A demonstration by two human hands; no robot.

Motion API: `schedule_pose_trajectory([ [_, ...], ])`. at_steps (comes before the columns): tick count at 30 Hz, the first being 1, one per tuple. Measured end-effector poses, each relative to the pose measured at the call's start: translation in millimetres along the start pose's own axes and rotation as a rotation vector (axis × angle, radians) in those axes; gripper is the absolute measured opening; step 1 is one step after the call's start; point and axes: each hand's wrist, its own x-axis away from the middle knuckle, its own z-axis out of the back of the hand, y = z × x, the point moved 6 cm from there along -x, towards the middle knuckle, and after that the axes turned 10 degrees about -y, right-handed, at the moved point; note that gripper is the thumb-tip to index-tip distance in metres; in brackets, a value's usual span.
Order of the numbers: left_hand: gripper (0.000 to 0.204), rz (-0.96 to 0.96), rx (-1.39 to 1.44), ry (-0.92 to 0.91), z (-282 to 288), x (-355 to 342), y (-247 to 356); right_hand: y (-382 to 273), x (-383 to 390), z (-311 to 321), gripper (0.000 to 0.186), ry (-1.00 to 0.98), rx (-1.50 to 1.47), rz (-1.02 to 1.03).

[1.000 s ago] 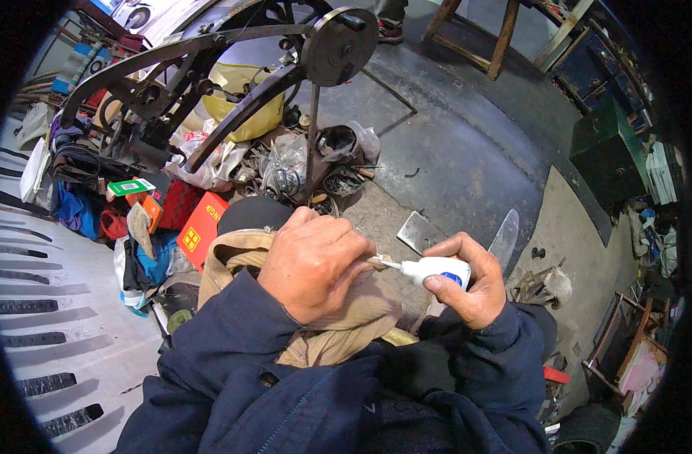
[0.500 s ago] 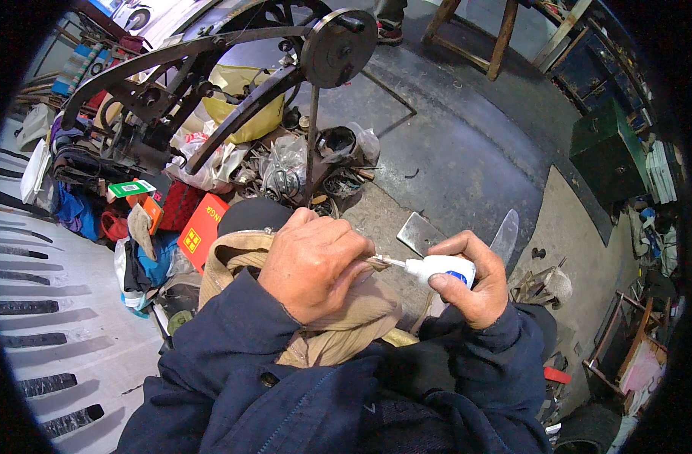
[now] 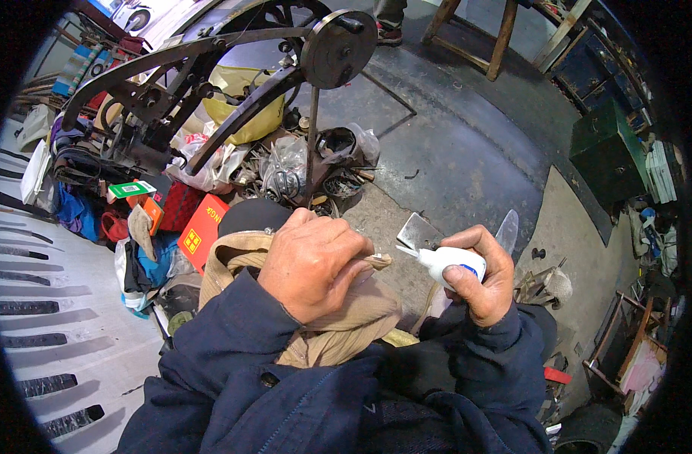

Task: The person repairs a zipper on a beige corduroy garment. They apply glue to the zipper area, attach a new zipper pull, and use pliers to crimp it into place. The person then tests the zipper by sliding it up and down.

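Observation:
My left hand (image 3: pixel 316 261) is closed, pinching the edge of a tan corduroy garment (image 3: pixel 369 303) that lies over my lap. A small pale end (image 3: pixel 378 261) of it pokes out past my fingertips; its exact kind is too small to tell. In my right hand (image 3: pixel 486 280) is a small white squeeze bottle (image 3: pixel 444 261) with a thin nozzle and a blue mark, like a glue bottle. Its nozzle points left toward the pinched end, with a short gap between them.
A black hand-cranked sewing machine (image 3: pixel 232 83) stands ahead on the left. Beneath it are bags, a yellow bag (image 3: pixel 251 106) and loose metal parts. A red box (image 3: pixel 204 231) lies beside my left arm. A metal plate (image 3: pixel 419 231) rests ahead; a green cabinet (image 3: pixel 607 155) stands right.
My right hand has drawn the bottle slightly to the right, so its nozzle has come away from the pinched end. My left hand has stayed in place.

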Motion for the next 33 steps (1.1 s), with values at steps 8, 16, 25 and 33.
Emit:
schedule_pose_trajectory([
  [8,0.023,0.044,0.058,-0.026,-3,1,-3,4,1,5,0.041,0.039,-0.136,0.028],
  [16,0.057,0.012,0.212,0.087,11,-10,6,5,-9,-4,0.031,-0.008,-0.186,0.177],
  [25,0.046,0.037,0.674,0.138,-2,-15,13,-6,-28,-26,0.023,0.042,0.104,0.33],
  [33,0.039,-0.029,0.517,0.203,-7,-23,21,-13,-24,-28,0.021,0.137,0.314,0.47],
])
